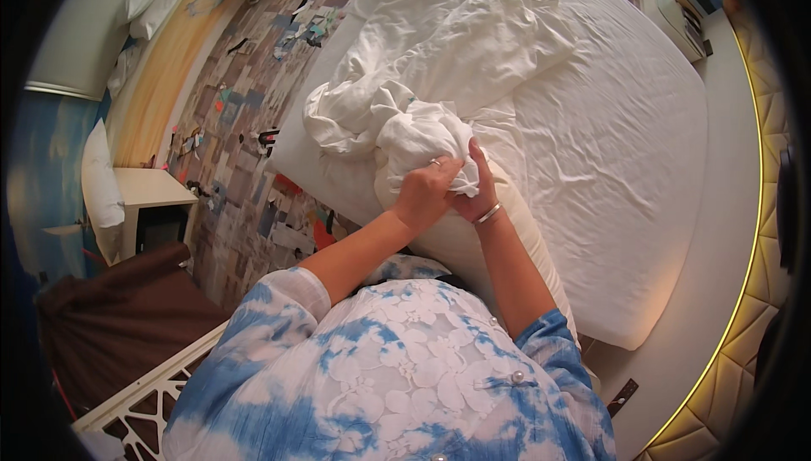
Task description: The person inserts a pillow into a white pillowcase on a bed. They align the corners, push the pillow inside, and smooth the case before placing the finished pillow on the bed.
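A crumpled white duvet cover [460,35] spreads over the far part of the bed, and its near end is bunched into a rounded wad in front of me. My left hand [425,192], a ring on one finger, is closed on the gathered cloth. Close beside it, my right hand [480,184] grips the same cloth from the right, thumb pointing up; a bracelet circles that wrist. Fingertips of both hands are partly hidden in the folds. Below the wad, a cream padded duvet [507,237] hangs toward my body, between and under my forearms.
A wrinkled white fitted sheet [608,132] covers the mattress. On the left, scraps litter the patterned floor [224,136]. A small cabinet [148,187] has a white pillow [103,182] leaning against it, near a brown cloth [139,317]. A padded headboard [752,292] curves along the right.
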`<state>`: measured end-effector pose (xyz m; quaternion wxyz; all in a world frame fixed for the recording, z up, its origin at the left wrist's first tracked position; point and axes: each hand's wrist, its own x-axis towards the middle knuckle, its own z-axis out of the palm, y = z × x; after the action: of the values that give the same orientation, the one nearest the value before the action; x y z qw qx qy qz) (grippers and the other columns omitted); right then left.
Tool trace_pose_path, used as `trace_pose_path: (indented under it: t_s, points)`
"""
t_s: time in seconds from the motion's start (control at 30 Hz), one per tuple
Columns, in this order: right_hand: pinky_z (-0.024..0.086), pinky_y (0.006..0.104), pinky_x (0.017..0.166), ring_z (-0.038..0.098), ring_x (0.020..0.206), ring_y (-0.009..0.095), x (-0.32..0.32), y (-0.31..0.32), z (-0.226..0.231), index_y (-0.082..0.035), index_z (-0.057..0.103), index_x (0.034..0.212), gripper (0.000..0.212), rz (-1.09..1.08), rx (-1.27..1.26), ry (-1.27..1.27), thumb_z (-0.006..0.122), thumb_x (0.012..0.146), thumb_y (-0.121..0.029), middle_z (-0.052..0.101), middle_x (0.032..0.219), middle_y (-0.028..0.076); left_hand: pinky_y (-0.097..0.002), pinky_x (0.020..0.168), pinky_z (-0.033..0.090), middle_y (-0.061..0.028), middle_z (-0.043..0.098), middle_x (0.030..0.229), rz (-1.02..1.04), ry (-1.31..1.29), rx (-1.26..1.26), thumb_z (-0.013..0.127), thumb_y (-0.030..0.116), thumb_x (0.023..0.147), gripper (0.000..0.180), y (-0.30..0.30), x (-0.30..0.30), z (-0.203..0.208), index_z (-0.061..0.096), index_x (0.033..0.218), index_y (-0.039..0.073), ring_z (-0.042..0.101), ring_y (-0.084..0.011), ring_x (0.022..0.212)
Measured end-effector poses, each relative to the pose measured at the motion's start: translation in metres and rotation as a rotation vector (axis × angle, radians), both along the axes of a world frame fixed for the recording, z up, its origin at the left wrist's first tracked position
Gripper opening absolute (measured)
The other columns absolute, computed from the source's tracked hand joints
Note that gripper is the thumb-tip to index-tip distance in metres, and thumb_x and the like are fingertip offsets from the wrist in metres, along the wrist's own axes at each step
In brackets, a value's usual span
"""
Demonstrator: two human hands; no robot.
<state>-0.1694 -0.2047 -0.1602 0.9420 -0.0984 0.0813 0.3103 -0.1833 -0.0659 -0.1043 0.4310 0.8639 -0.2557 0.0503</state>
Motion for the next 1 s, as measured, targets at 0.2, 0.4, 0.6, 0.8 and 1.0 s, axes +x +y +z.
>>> trace_pose_path:
  t_s: [0.2,0.4,0.6,0.8,1.0]
  points:
    - [0.038,0.0439,0.104,0.053,0.118,0.030,0.003,-0.002,0.018,-0.006,0.041,0.138,0.059,-0.213,-0.153,0.004,0.041,0.095,-0.045,0.053,0.132,0.012,-0.0391,0.069,0.047,-0.0194,0.061,0.087,-0.191,0.441,-0.084,0.058,0.011,0.087,0.012,0.003,-0.031,-0.011,0.055,0.091,0.000,0.058,-0.0375,0.076]
    - [0.037,0.0464,0.105,0.051,0.121,0.031,-0.006,0.008,0.001,-0.006,0.041,0.138,0.058,-0.211,-0.208,0.107,0.047,0.093,-0.043,0.052,0.133,0.013,-0.0391,0.070,0.048,-0.0203,0.062,0.086,-0.335,0.571,0.028,0.069,0.023,0.081,0.035,0.053,-0.051,-0.020,0.052,0.100,-0.001,0.062,-0.0351,0.078]
    - [0.040,0.0447,0.103,0.051,0.120,0.029,-0.010,0.019,0.015,-0.006,0.037,0.139,0.056,-0.149,-0.285,0.113,0.051,0.093,-0.035,0.050,0.134,0.012,-0.0446,0.061,0.050,-0.0156,0.058,0.084,0.057,0.062,0.354,0.062,0.008,0.073,0.034,0.102,-0.033,-0.038,0.046,0.103,0.007,0.061,-0.0376,0.074]
    - [0.045,0.0381,0.099,0.052,0.119,0.023,-0.008,0.024,0.014,-0.003,0.040,0.135,0.050,-0.075,-0.415,0.024,0.052,0.095,-0.030,0.051,0.132,0.011,-0.0410,0.066,0.049,-0.0147,0.058,0.099,0.176,-0.222,0.115,0.058,0.003,0.077,0.020,0.103,0.014,0.004,0.055,0.096,0.004,0.059,-0.0363,0.083]
    - [0.046,0.0340,0.098,0.054,0.115,0.020,0.001,0.037,0.003,-0.002,0.043,0.131,0.052,-0.100,-0.530,-0.042,0.054,0.094,-0.038,0.054,0.128,0.009,-0.0370,0.065,0.048,-0.0148,0.060,0.077,0.226,0.355,-0.287,0.058,0.001,0.079,0.013,0.078,0.011,0.025,0.055,0.091,0.002,0.059,-0.0376,0.073]
